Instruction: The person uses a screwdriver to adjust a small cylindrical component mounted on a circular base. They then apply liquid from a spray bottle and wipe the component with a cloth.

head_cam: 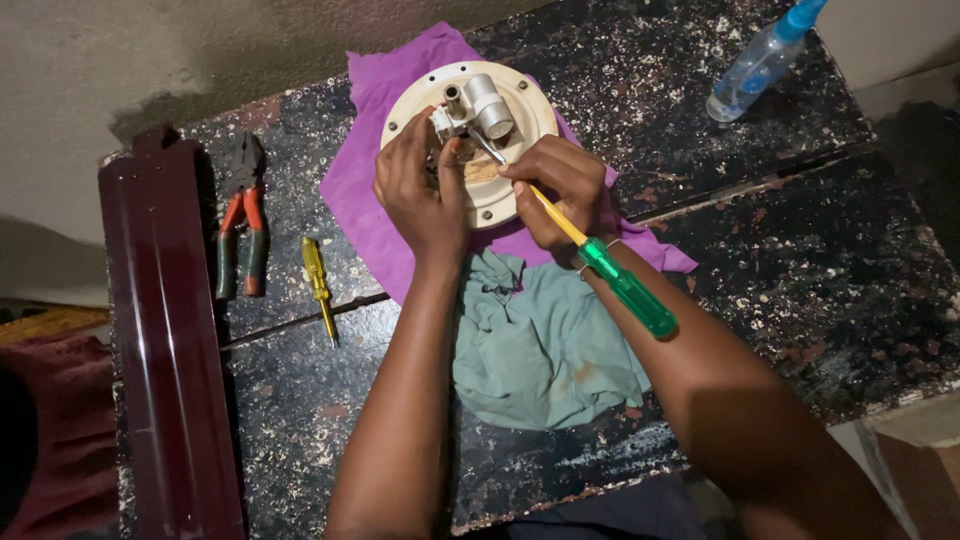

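A cream round plate (500, 195) with silver metal fittings (478, 105) lies on a purple cloth (365, 190), beside a grey-green rag (540, 345). The screwdriver (610, 270) shows a yellow shaft and green handle. The desk (800, 240) is black, flecked white. Nearby: red-and-green pliers (242, 215), a yellow screwdriver (319, 285), a clear bottle (760, 62) capped blue.

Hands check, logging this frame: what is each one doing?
Left hand: closed on the round cream disc.
Right hand: closed, holding the green-handled screwdriver.

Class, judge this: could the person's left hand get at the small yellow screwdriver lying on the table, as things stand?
Probably yes: the yellow screwdriver lies uncovered beside the left hand, nothing between them, though that hand now rests on the round plate.
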